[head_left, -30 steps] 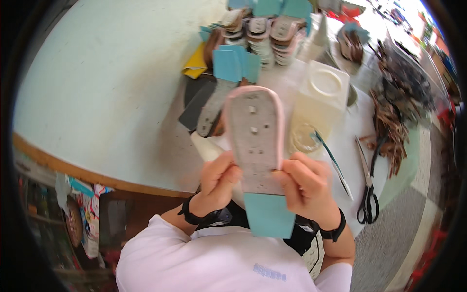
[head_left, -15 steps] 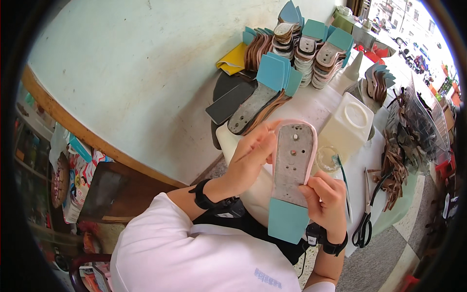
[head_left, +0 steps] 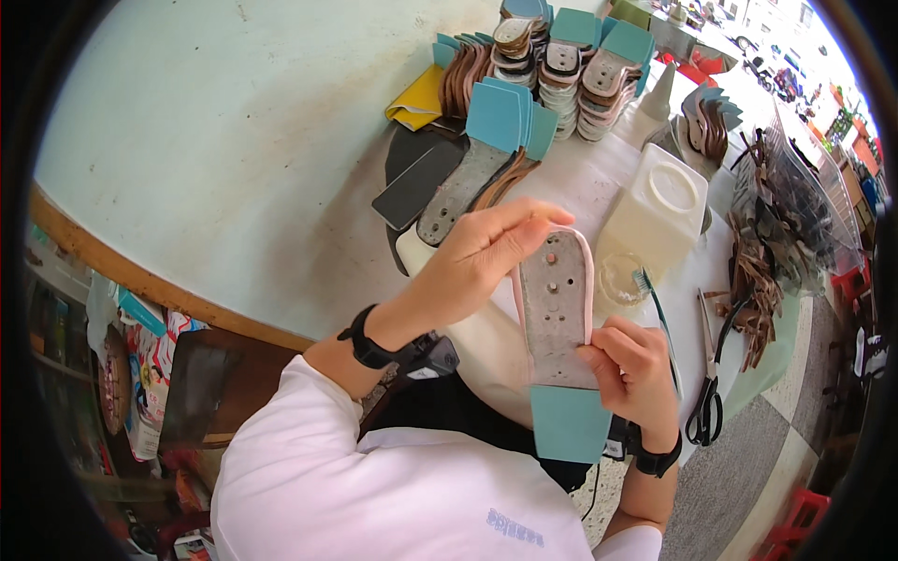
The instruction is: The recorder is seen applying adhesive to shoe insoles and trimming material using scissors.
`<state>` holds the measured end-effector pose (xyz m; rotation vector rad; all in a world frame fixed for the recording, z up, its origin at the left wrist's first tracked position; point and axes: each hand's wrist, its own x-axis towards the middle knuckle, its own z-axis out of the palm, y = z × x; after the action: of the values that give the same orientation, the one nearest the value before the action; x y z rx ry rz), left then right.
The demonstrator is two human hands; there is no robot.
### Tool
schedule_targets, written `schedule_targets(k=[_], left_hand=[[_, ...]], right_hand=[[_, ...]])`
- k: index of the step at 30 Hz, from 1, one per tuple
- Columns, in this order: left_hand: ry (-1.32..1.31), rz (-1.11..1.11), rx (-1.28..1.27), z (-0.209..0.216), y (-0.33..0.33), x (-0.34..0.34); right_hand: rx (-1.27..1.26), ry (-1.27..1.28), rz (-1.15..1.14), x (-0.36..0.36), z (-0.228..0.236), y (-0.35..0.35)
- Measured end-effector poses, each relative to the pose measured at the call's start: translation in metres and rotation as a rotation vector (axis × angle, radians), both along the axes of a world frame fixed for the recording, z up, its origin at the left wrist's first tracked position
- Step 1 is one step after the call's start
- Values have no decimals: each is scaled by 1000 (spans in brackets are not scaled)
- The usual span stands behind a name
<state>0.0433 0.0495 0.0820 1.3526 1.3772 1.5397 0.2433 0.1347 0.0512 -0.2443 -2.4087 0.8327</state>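
A shoe insole (head_left: 556, 323) is held up in front of me, its grey face with small holes toward me, a pink rim around its rounded end and a teal flap at the lower end. My left hand (head_left: 472, 257) is closed on the rounded end, thumb and fingers pressed along the upper left rim. On the opposite edge, just above the flap, my right hand (head_left: 638, 369) pinches the insole between thumb and curled fingers. Beyond it stand a clear round dish (head_left: 620, 282) and a toothbrush (head_left: 661, 323) with a green handle.
Stacked insoles (head_left: 608, 89) fill the table's back, near a yellow folded sheet (head_left: 414, 98) and a dark phone (head_left: 418, 184). A whitish plastic jug (head_left: 645, 210) lies behind the dish. To the right are black-handled scissors (head_left: 705, 411) and brown scraps (head_left: 753, 309). A wall (head_left: 206, 140) borders the left.
My left hand has shifted from the insole's left side up over its rounded end. The insole's flap has swung slightly right, and the view has turned a little.
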Motion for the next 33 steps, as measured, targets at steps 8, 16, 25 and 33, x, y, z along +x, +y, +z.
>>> schedule_targets(k=[8, 16, 25, 33], left_hand=[[333, -282, -264, 18, 17, -14], [273, -373, -300, 22, 22, -12], [914, -810, -230, 26, 45, 3], [921, -973, -62, 3, 43, 6]], right_hand=[[-6, -105, 56, 10, 8, 4], [-60, -92, 111, 17, 4, 7], [104, -200, 52, 25, 10, -3], [152, -278, 125, 28, 5, -9]])
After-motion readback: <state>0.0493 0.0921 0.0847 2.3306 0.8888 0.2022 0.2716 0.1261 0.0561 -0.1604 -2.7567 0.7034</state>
